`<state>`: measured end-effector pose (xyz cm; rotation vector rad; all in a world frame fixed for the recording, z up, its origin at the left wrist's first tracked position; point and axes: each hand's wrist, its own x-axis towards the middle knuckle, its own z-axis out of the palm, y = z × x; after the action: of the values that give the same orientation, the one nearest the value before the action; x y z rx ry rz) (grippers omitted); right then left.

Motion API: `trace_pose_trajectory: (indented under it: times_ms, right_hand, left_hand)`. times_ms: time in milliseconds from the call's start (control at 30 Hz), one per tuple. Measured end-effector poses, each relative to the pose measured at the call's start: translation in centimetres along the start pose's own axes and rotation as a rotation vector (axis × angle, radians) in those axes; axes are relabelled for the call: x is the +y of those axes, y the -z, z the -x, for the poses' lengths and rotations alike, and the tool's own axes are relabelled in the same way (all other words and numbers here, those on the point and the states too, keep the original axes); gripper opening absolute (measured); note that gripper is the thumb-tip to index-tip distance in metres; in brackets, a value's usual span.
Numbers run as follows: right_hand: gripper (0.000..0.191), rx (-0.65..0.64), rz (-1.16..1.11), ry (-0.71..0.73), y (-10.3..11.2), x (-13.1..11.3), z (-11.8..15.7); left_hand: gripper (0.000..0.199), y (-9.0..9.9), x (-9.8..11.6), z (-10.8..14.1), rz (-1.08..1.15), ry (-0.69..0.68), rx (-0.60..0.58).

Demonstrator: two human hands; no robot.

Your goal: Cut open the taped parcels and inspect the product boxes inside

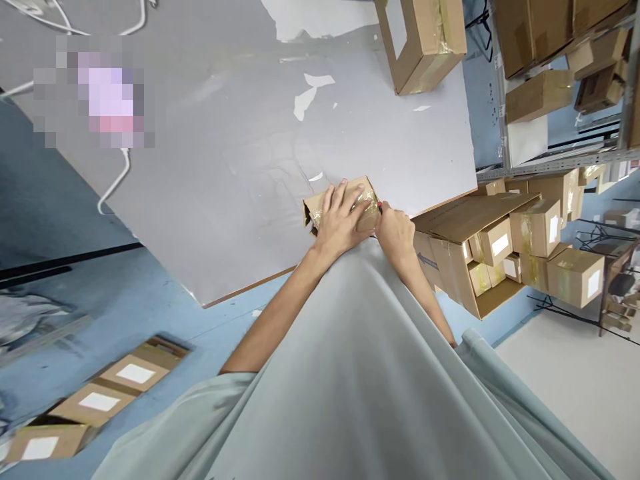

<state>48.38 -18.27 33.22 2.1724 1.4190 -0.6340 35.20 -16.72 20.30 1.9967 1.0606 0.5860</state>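
Note:
A small cardboard box (369, 189) with clear yellowish tape lies at the near edge of the grey table (200, 180). Its left end looks torn or open. My left hand (341, 217) rests flat across the top of this box, fingers spread and pressing on it. At the box's right end, my right hand (396, 230) is closed around a small red-and-black tool (381, 207). Only the tool's tip shows against the box; the fist hides the remainder, so its exact kind is unclear.
A larger taped carton (425, 47) stands at the table's far right. White paper scraps (305, 100) and a white cable (117, 180) lie on the tabletop. Right of me, an open carton (450, 260) holds smaller boxes. Labelled boxes (100, 401) sit on the floor at left.

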Motion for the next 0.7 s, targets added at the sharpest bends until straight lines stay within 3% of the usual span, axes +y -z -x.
trace_pose_trajectory:
  times_ms: [233,433,600,700]
  right_hand:
    - [0.045,0.010,0.021,-0.034,-0.7,0.5,1.3]
    - [0.041,0.013,0.010,-0.130,-2.1,2.0,-0.4]
    - [0.043,0.029,-0.108,-0.088,-2.3,3.4,0.9]
    - [0.044,0.113,-0.223,-0.036,-2.8,5.2,0.9]
  left_hand:
    - [0.060,0.0,0.1,-0.1,-0.011,-0.010,-0.004]
    - [0.067,0.0,-0.2,-0.1,-0.039,-0.013,0.005]
    - [0.067,0.4,-0.3,-0.3,-0.032,-0.006,-0.018]
    - [0.071,0.9,-0.1,0.3,-0.018,0.001,-0.016]
